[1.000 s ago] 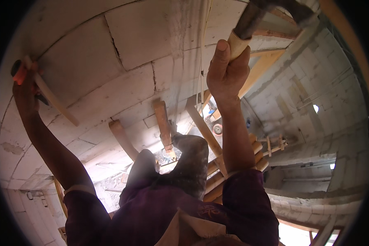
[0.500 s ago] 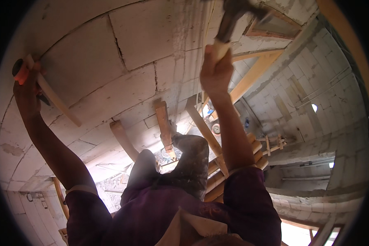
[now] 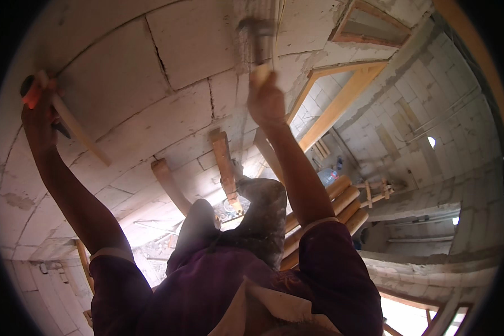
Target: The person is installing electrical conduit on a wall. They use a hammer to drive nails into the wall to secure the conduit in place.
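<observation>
The hammer (image 3: 258,47) and right hand (image 3: 266,103) are blurred. The left hand (image 3: 37,120) and a strip (image 3: 75,127) partly hide an orange thing (image 3: 32,96), its kind unclear. The lower edge cuts off the shirt (image 3: 207,285).

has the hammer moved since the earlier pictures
Yes, the hammer has moved left in the view, away from the triangular wooden frame.

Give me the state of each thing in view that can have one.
Hammer: gripped by its handle, slightly blurred
Right hand: closed on that handle
Orange object: held, type unclear
Left hand: closed on that object
Wooden strip: slanting
Trousers: smeared with pale marks
Block wall: unplastered, some joints gapped
Timbers: lying side by side
</observation>
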Demonstrator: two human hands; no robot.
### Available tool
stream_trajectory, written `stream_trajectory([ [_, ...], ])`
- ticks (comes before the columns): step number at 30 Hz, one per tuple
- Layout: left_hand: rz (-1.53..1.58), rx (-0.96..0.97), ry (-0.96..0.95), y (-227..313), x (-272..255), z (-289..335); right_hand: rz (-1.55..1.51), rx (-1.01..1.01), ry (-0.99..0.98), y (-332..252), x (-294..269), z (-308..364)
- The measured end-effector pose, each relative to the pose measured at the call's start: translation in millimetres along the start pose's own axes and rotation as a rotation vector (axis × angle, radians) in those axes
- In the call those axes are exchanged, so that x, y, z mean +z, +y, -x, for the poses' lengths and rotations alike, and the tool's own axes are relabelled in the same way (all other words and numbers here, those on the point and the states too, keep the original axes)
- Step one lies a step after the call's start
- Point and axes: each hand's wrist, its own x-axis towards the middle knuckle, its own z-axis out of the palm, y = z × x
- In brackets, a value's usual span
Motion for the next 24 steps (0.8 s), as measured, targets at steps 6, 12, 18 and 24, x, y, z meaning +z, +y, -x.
stream_trajectory([
  [6,-0.044,-0.043,0.002,11,3,2,0.093,0.144,-0.222,31,-8,40],
  [12,-0.14,0.116,0.096,3,-8,4,-0.272,-0.125,0.193,-36,-75,28],
  [18,-0.137,0.076,-0.001,-11,-16,-11,-0.266,-0.049,0.185,3,-15,36],
  [24,-0.082,0.021,0.035,-2,-8,-7,-0.047,-0.016,0.003,20,-3,41],
])
